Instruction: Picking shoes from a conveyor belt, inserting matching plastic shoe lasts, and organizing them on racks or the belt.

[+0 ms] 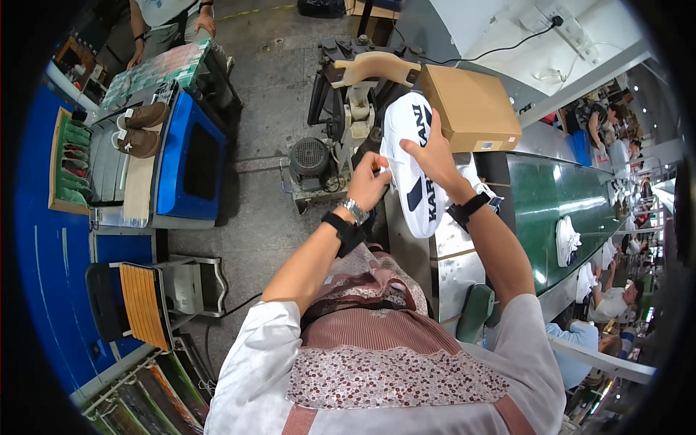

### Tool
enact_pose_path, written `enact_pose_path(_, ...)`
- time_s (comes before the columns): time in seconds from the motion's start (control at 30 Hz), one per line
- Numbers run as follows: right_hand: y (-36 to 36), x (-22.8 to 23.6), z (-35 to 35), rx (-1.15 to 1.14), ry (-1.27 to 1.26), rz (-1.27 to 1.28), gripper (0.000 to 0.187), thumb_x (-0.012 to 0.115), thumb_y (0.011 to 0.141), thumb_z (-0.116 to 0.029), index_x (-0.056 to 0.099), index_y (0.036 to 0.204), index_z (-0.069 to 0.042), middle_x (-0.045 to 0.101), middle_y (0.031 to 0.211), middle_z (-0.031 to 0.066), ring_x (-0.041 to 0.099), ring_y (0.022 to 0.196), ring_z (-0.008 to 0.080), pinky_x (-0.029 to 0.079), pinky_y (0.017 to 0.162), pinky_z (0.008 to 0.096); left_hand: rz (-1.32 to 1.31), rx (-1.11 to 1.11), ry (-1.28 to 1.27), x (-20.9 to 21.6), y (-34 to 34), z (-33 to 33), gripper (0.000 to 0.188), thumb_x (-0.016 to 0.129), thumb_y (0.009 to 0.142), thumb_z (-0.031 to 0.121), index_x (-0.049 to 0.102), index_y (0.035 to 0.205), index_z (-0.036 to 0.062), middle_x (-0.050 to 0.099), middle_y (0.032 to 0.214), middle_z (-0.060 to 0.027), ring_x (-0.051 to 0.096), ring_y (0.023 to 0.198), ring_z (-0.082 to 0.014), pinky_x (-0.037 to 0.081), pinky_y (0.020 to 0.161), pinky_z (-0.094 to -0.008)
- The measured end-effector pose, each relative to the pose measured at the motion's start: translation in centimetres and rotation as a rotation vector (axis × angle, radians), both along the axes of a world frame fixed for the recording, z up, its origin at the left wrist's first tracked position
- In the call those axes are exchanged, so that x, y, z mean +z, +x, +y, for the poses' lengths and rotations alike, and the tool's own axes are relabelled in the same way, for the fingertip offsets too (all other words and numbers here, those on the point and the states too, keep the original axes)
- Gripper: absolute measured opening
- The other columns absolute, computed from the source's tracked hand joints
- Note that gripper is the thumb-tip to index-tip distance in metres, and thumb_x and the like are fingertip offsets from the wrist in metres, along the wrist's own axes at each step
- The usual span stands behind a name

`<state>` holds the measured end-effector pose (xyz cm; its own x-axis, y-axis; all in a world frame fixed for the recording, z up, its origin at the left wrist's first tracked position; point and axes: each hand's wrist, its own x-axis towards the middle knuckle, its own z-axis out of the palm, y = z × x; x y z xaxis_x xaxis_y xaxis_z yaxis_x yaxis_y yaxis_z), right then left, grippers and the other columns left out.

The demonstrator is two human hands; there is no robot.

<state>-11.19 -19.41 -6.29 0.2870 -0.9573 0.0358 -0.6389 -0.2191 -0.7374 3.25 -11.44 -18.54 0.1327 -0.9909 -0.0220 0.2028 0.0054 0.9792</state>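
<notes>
A white shoe (401, 138) is held up in front of me, its white sole with large black markings turned toward me. My right hand (439, 161) grips it from the right, the thumb lying across the sole and the fingers mostly hidden behind. At the shoe's left edge, my left hand (367, 184) has its fingers pinched together. A small whitish bit shows at those fingertips, too small to name. Another white shoe (470, 176) lies partly hidden behind my right wrist, on the metal-topped bench (458, 279).
A brown cardboard box (471, 105) stands just beyond the shoe. To the right, a green conveyor belt (540, 196) carries white shoes (568, 241). Ahead is a machine with a motor (309, 156). Brown shoes (141, 129) rest on a blue cabinet (196, 170). Other people (612, 301) work nearby.
</notes>
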Motion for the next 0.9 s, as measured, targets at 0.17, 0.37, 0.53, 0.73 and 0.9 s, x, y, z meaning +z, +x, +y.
enact_pose_path(0.17, 1.1, 1.4, 0.1, 0.135, -0.031, 0.137, 0.105, 0.075, 0.076, -0.034, 0.015, 0.151, 0.012, 0.062, 0.12, 0.0345, 0.065, 0.109, 0.0436, 0.05, 0.097, 0.0425, -0.054, 0.028, 0.04, -0.2, -0.3, 1.1, 0.019, 0.064, 0.084, -0.001, 0.049, 0.095, 0.0051, 0.054, 0.091, 0.0006, 0.051, 0.083, -0.0082, 0.044, 0.076, -0.0248)
enact_pose_path(0.37, -0.5, -0.2, 0.5, 0.039, -0.026, -0.135, 0.099, 0.073, 0.075, -0.023, 0.019, 0.153, 0.008, 0.056, 0.134, 0.0271, 0.06, 0.119, 0.034, 0.045, 0.103, 0.0383, -0.343, 0.085, 0.057, 3.5, -0.4, 1.1, 0.019, 0.066, 0.087, 0.004, 0.05, 0.097, 0.0061, 0.059, 0.08, -0.0053, 0.054, 0.06, -0.0136, 0.044, 0.058, -0.0286)
enact_pose_path(0.53, 0.0, -0.4, -1.3, 0.088, 0.023, -0.152, 0.101, 0.072, 0.077, -0.027, 0.017, 0.153, 0.009, 0.056, 0.132, 0.0291, 0.06, 0.119, 0.0359, 0.044, 0.105, 0.038, -0.289, 0.115, 0.087, 3.8, 0.5, 0.5, 0.019, 0.067, 0.081, 0.007, 0.054, 0.094, 0.0071, 0.056, 0.07, -0.012, 0.056, 0.063, -0.0292, 0.042, 0.06, -0.0425)
enact_pose_path(0.73, 1.8, 0.4, -1.9, 0.098, -0.037, 0.103, 0.107, 0.073, 0.076, -0.037, 0.015, 0.151, 0.012, 0.059, 0.124, 0.0356, 0.061, 0.116, 0.0432, 0.046, 0.101, 0.0406, -0.188, 0.153, 0.059, 1.7, -0.1, -0.6, 0.018, 0.064, 0.082, 0.009, 0.052, 0.094, 0.0052, 0.06, 0.075, -0.0151, 0.06, 0.066, -0.0292, 0.045, 0.063, -0.0419)
enact_pose_path(0.9, 7.1, 3.4, -2.5, 0.055, 0.128, 0.543, 0.107, 0.073, 0.071, -0.049, 0.021, 0.143, 0.011, 0.064, 0.112, 0.0356, 0.065, 0.104, 0.0482, 0.052, 0.093, 0.0466, 0.419, 0.033, 0.179, -0.8, 0.4, -1.8, 0.01, 0.057, 0.089, 0.006, 0.051, 0.096, 0.0055, 0.058, 0.08, -0.0014, 0.055, 0.067, -0.0119, 0.045, 0.06, -0.0276)
